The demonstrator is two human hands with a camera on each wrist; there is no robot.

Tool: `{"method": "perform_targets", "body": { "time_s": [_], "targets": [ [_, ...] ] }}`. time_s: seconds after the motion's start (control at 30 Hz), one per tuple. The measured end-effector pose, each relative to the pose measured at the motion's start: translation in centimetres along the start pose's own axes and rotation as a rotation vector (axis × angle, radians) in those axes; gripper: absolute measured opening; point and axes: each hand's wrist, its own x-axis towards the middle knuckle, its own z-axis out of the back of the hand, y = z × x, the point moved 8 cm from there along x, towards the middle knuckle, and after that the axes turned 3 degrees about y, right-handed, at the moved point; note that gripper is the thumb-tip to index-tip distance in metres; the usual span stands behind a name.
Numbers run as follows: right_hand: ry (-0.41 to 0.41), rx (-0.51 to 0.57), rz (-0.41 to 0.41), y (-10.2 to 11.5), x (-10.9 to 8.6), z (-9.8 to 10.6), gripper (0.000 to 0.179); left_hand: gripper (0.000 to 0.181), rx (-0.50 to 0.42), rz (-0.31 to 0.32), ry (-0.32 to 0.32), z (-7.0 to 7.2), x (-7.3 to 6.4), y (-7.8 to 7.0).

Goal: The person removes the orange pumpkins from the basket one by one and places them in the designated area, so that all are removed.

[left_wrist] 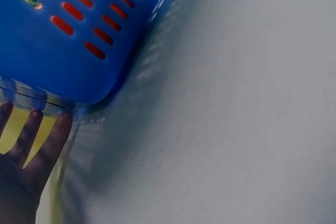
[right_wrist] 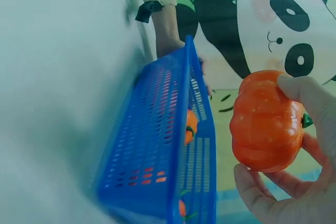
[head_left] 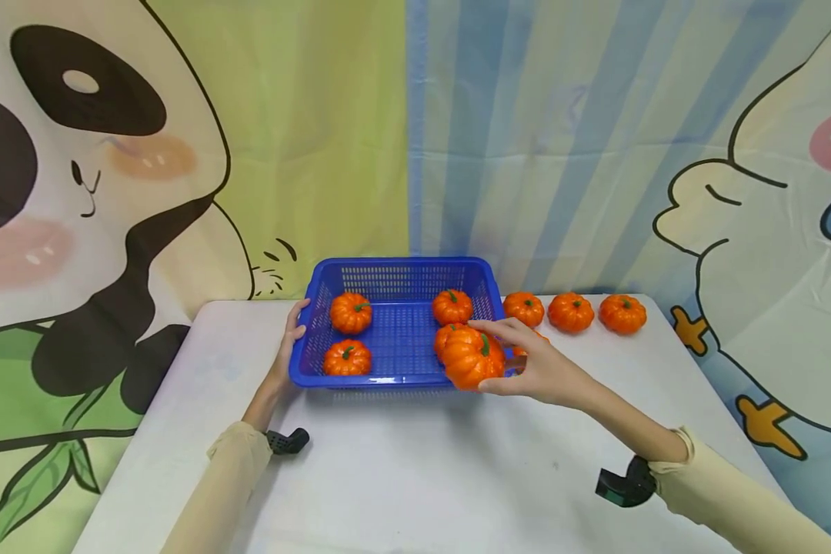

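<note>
My right hand (head_left: 536, 365) grips a small orange pumpkin (head_left: 471, 358) with a green stem, thumb on one side and fingers on the other. It is held up over the front right part of a blue plastic basket (head_left: 402, 380). Against the basket's left wall rests my left hand (head_left: 287, 342), its fingers (left_wrist: 52, 142) straight along the side in the left wrist view. Inside the basket, one pumpkin (head_left: 351, 313) lies back left, another (head_left: 347, 358) front left and a third (head_left: 452, 307) back right. A further one (head_left: 448, 335) is partly hidden behind the held pumpkin.
To the basket's right, a row of pumpkins (head_left: 571, 312) lies along the back of the white table (head_left: 402, 477). One more pumpkin (head_left: 542, 338) shows partly behind my right hand. A printed curtain (head_left: 318, 138) hangs behind the table.
</note>
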Motion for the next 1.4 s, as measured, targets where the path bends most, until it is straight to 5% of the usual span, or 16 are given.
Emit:
{"method": "perform_targets", "body": {
  "time_s": [0.33,0.63,1.03,1.4],
  "targets": [
    [-0.110,0.052,-0.091,-3.0,-3.7,1.9,0.072,0.055,-0.024,0.010,0.007,0.0,-0.1,0.0],
    [-0.290,-0.101,-0.231,-6.2,-6.7,4.3,0.074,0.054,-0.039,-0.006,-0.015,0.2,0.1,-0.1],
    [-0.530,-0.014,-0.429,-14.8,-10.1,7.5,0.078,0.057,-0.032,0.035,-0.012,-0.2,-0.2,-0.1],
    [-0.491,-0.029,-0.590,-22.9,-9.4,7.3,0.092,0.056,-0.031,0.018,0.001,-0.2,-0.2,-0.1]
  ]
}}
